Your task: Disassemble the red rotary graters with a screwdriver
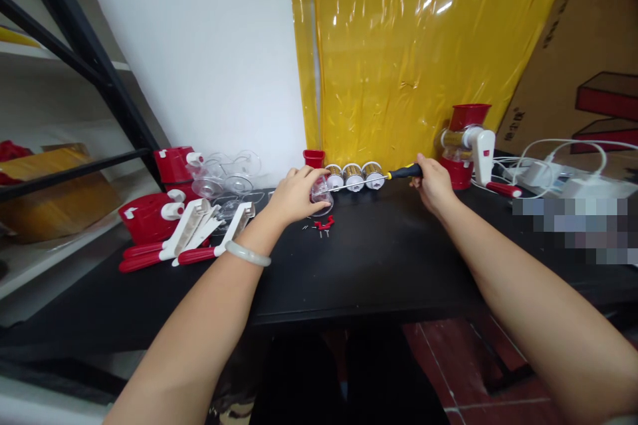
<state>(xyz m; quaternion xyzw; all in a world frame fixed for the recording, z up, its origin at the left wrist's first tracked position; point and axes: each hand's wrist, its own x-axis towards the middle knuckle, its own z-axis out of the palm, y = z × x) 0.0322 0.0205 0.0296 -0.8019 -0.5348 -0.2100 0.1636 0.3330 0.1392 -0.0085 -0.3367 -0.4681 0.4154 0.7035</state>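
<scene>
Left fingers (312, 178) grip a clear cup (319, 192), right fingers (423, 163) a screwdriver (403, 172) reaching it.

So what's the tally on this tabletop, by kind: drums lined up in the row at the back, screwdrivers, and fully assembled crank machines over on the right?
White-ended drums in the row: 3
Screwdriver, held in the right hand: 1
Assembled crank machine, red and white: 1
Total: 5

Apparently a workshop corner: black bench (379, 265), screwdriver (405, 172), loose screws (327, 234), open shelving (107, 82).
</scene>
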